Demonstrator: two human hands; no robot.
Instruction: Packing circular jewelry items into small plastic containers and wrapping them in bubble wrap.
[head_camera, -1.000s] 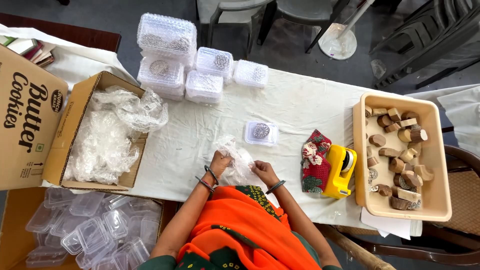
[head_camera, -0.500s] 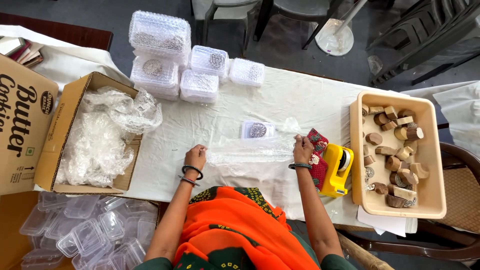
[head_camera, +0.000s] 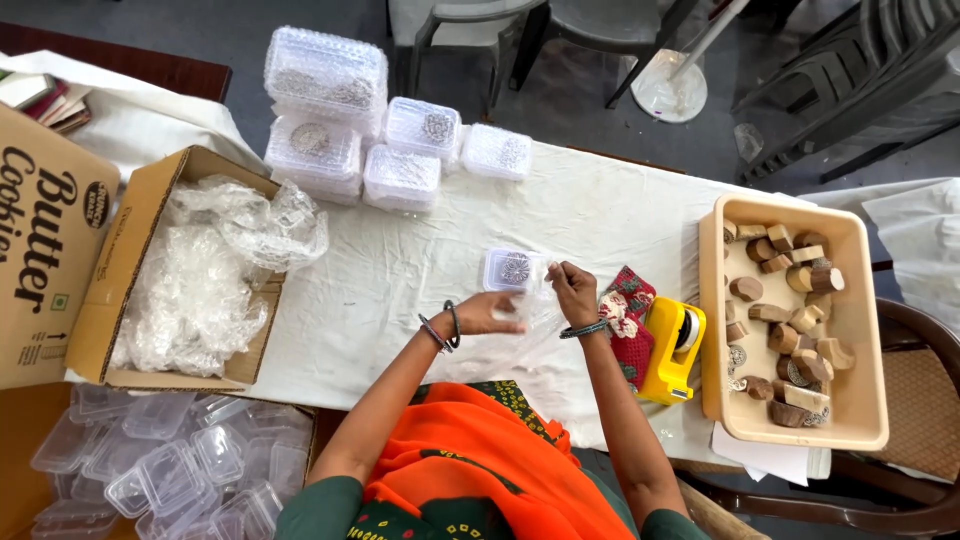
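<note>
Both pinched on thin clear wrap (head_camera: 520, 330): left hand (head_camera: 490, 314), right hand (head_camera: 572, 288). Light, limp, slippery (edges best), beside small box (head_camera: 512, 269).

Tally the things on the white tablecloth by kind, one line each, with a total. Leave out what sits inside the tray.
Clear lidded plastic boxes, counting each stack as one: 6
Yellow tape dispenser: 1
Red patterned cloth: 1
Beige tray: 1
Clear plastic sheet in both hands: 1
Total: 10
</note>
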